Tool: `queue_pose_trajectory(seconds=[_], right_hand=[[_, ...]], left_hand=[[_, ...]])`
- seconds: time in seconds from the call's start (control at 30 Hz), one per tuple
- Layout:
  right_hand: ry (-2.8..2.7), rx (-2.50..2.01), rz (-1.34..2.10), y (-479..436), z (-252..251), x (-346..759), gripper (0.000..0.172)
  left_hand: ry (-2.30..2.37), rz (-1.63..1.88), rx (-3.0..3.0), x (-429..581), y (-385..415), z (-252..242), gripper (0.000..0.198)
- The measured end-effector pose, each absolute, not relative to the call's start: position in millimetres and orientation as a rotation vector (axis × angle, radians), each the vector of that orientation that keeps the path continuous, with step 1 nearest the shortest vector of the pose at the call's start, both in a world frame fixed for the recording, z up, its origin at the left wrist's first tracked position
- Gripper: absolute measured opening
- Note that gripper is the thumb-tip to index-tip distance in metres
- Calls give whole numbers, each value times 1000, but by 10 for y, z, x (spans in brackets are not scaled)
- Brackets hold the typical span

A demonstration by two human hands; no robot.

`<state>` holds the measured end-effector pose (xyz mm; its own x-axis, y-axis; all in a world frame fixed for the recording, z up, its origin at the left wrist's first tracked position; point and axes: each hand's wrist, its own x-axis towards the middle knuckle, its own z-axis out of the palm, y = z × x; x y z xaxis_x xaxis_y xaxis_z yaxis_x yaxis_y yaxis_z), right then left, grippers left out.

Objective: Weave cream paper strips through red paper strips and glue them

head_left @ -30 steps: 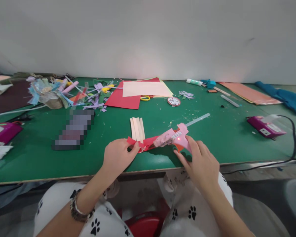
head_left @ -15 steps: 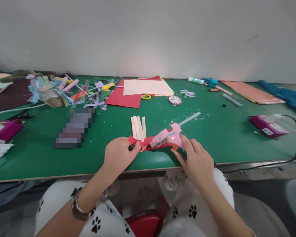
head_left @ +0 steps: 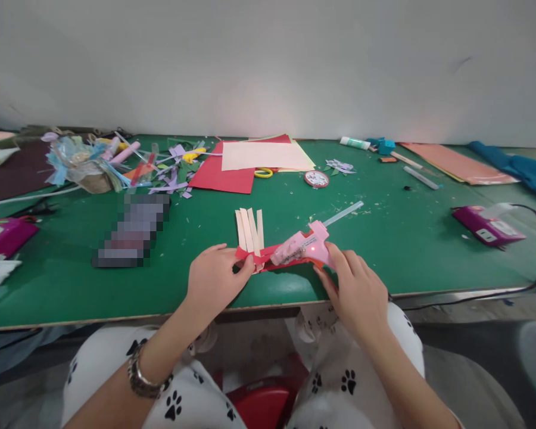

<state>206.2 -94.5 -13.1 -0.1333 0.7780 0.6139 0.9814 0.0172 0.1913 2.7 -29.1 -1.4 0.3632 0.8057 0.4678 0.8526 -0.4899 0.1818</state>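
My right hand [head_left: 356, 292] grips a pink glue gun [head_left: 304, 248] by its handle, nozzle pointing left, a clear glue stick [head_left: 343, 213] poking out behind it. The nozzle sits over a red paper strip [head_left: 268, 260] near the green table's front edge. My left hand [head_left: 214, 280] pinches the left end of that red strip. Several cream paper strips [head_left: 249, 229] are woven into it and stick out away from me.
Red and cream paper sheets [head_left: 245, 164] lie further back with yellow scissors [head_left: 263, 173] and a round tin [head_left: 317, 179]. A heap of paper scraps [head_left: 111, 164] sits far left. A purple box [head_left: 489, 223] with a black cord is right. A blurred patch [head_left: 131, 231] is left.
The glue gun and my right hand have shifted slightly left along the red strip. My left hand keeps its pinch in place.
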Motion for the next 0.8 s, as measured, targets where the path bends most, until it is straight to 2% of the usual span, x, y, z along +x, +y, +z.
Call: queue_pose_trajectory(seconds=[0.6,0.8], right_hand=[[-1907,-1892,-823,-984,-106,2209,32],[-1892,-1925,-871,-1009,-87,2288,33]], left_hand=[[-1471,-864,-2519,41,-287,-17,40],[-1510,-778,-2511,44,-305,19,39]])
